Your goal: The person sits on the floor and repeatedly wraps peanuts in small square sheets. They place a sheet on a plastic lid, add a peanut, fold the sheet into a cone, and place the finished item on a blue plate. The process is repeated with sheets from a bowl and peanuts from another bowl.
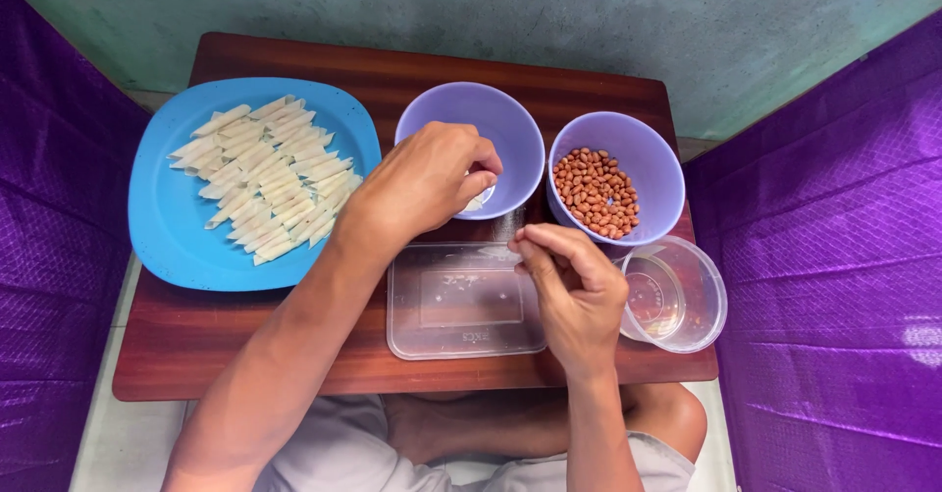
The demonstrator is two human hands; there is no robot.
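My left hand [424,183] reaches over the near rim of a purple bowl [510,124], its fingertips pinched on a pale piece of pasta [478,196] inside the bowl. My right hand [574,286] hovers over the right end of a clear rectangular container [432,330], fingers pinched together; whether something small sits between them I cannot tell. A blue plate [172,227] at the left holds several pale pasta tubes [265,173]. A second purple bowl [659,163] at the right holds peanuts [596,193].
A round clear plastic tub [692,301] stands at the table's right front corner. The small brown wooden table [196,345] is hemmed by purple fabric walls [834,257] on both sides. My crossed legs [461,428] lie beneath the table's front edge.
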